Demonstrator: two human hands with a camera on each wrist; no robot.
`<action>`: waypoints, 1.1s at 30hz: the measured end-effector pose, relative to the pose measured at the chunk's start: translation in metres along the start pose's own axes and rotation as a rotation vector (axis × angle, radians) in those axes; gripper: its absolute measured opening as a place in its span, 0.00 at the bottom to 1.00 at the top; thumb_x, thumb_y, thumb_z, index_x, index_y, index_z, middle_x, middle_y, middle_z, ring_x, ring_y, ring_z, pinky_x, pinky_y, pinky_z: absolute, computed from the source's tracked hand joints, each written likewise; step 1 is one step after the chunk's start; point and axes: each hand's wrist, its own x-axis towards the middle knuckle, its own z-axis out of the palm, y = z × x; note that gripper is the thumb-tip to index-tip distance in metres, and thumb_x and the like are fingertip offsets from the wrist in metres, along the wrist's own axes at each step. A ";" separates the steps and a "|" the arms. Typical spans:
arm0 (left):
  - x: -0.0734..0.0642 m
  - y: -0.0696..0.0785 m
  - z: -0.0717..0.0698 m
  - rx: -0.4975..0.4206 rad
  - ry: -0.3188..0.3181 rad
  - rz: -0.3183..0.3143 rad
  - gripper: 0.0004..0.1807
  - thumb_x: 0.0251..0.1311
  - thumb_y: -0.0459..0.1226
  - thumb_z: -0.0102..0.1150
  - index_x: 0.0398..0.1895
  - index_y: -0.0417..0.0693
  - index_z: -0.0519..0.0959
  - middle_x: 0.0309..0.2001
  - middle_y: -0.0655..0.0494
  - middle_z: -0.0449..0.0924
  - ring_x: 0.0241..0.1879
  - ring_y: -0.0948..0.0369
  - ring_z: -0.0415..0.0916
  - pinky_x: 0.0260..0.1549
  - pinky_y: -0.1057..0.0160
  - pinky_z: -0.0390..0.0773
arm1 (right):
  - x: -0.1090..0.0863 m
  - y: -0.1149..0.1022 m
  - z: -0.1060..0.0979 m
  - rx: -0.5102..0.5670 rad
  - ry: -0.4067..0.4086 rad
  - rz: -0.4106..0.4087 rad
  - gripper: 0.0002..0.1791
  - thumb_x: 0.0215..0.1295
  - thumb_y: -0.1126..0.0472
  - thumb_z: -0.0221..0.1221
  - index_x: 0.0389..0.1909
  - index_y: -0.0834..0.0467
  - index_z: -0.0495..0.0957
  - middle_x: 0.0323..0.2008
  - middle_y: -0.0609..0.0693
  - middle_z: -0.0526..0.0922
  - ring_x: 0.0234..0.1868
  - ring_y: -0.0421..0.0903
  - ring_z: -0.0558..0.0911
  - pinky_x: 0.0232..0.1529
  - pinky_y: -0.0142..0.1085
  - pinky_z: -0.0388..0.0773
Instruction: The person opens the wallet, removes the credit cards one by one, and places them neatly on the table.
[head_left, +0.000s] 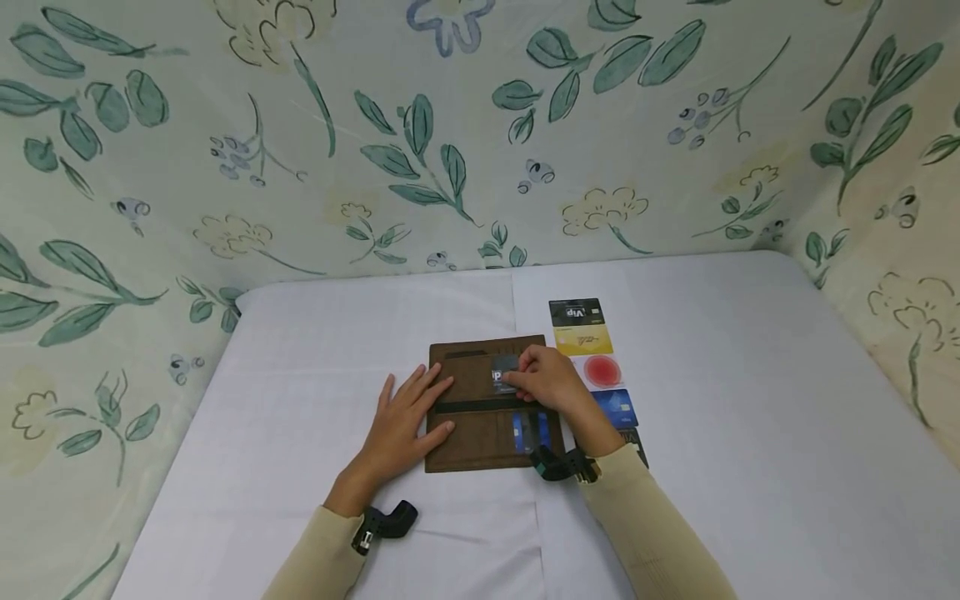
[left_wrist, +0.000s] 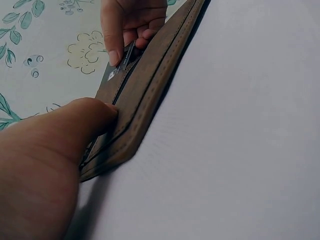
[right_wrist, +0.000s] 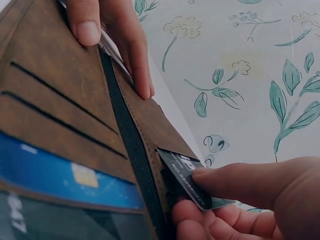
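Note:
A brown wallet [head_left: 467, 450] lies unfolded on the white cloth, a dark gap running between its two halves. My left hand [head_left: 401, 425] rests on its left side with fingers spread, the thumb on the near half. On the far half, my right hand [head_left: 553, 382] pinches a dark card [right_wrist: 184, 180] between thumb and curled fingers. Part of that card is inside a slot; printed digits show on it in the right wrist view. The near half carries a blue card [right_wrist: 60, 170] with a gold chip, tucked into a pocket, with a dark greenish panel below it.
Right of the wallet, a column of cards lies on the cloth: a black card [head_left: 576, 312], a yellow card [head_left: 583, 340], a white card with a red circle [head_left: 602, 372], a blue card [head_left: 617, 408] and a dark one partly behind the right forearm. Floral fabric [head_left: 450, 225] rises behind the table.

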 end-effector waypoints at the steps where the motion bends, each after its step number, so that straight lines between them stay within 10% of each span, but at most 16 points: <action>1: 0.000 0.000 0.000 0.000 -0.001 0.001 0.35 0.62 0.54 0.57 0.71 0.54 0.65 0.73 0.51 0.57 0.72 0.48 0.53 0.65 0.33 0.42 | 0.000 0.000 0.000 -0.004 0.000 0.003 0.14 0.58 0.59 0.67 0.31 0.61 0.71 0.21 0.52 0.80 0.21 0.44 0.81 0.25 0.33 0.80; 33: -0.001 0.002 0.000 -0.004 0.009 0.004 0.35 0.62 0.54 0.58 0.70 0.54 0.66 0.73 0.51 0.58 0.72 0.48 0.54 0.65 0.33 0.43 | -0.003 0.002 0.001 -0.009 0.021 0.007 0.15 0.58 0.58 0.67 0.32 0.61 0.70 0.21 0.51 0.81 0.20 0.43 0.81 0.26 0.33 0.80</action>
